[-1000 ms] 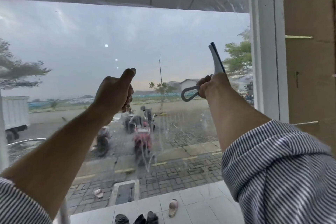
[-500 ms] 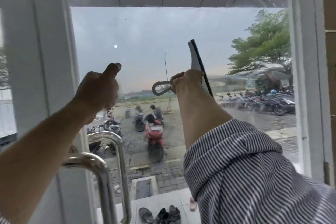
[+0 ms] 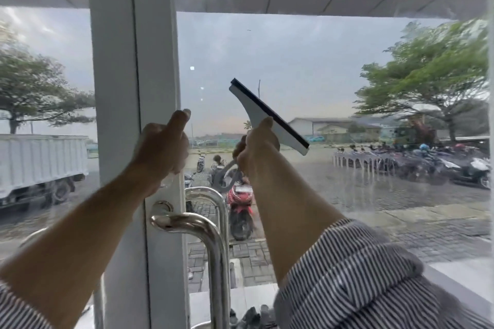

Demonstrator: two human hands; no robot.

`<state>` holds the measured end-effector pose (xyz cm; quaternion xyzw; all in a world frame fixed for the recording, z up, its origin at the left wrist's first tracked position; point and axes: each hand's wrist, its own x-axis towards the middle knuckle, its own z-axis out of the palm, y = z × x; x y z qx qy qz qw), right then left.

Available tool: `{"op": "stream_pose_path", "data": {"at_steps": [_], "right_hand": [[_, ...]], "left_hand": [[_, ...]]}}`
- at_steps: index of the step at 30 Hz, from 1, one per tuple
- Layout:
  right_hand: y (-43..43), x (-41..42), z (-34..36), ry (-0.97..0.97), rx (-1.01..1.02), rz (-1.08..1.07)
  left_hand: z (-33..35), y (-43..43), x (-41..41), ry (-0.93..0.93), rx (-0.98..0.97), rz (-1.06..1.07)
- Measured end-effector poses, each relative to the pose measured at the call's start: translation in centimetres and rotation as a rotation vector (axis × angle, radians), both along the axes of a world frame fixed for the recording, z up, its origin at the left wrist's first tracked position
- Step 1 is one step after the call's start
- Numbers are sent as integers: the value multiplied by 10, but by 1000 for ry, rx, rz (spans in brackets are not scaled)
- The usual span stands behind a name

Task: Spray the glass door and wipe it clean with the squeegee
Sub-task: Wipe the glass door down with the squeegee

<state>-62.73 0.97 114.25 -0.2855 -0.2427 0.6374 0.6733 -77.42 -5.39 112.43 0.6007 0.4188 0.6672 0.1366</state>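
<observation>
The glass door (image 3: 334, 69) fills the view, its lower right part streaked with wet film. My right hand (image 3: 256, 148) grips a white squeegee (image 3: 263, 112) with a black rubber blade. It is held slanted against the pane, with the blade edge facing up and right. The squeegee's grey loop handle (image 3: 223, 177) sticks out below my fist. My left hand (image 3: 161, 149) is a closed fist with the thumb up, beside the white door stile (image 3: 120, 88). A bit of clear plastic (image 3: 165, 183), apparently a small spray bottle, shows under it; the rest is hidden.
A chrome pull handle (image 3: 213, 235) curves out from the stile just below my hands. Another glass panel (image 3: 45, 75) lies to the left of the stile. Through the glass I see parked motorbikes (image 3: 240, 203), a truck (image 3: 40, 165) and trees. Shoes (image 3: 251, 316) lie on the step outside.
Both hands have shifted left across the pane to the stile and pull handle. The squeegee has tilted from nearly upright to a clear slant.
</observation>
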Motion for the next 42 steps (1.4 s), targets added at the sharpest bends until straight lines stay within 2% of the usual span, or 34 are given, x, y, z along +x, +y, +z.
{"op": "stream_pose_path", "data": {"at_steps": [4,11,15,21,25,28,34,42], "right_hand": [[-8,6,-7,-67,18,-19],[-13,5,8,107,41,-76],[-7,-19,-1,-25,19,-99],[-7,-27,-26,-332,9,-128],[-17,-17,-20,-271,98,-104],[-12,-12,-2,-234,134,-179],[13,-25,-3,-425,75,-291],[0,-10,-32,-971,270,-450]], "left_hand": [[-6,7,-7,-87,-70,-66],[-18,12,-22,-130,-112,-101],[-21,13,-34,-146,-107,-101],[-26,13,-42,-138,-111,-93],[-29,8,-35,-130,-115,-103],[-28,5,-33,-81,-96,-118],[-29,3,-36,-77,-68,-129],[-40,9,-26,-148,-126,-135]]}}
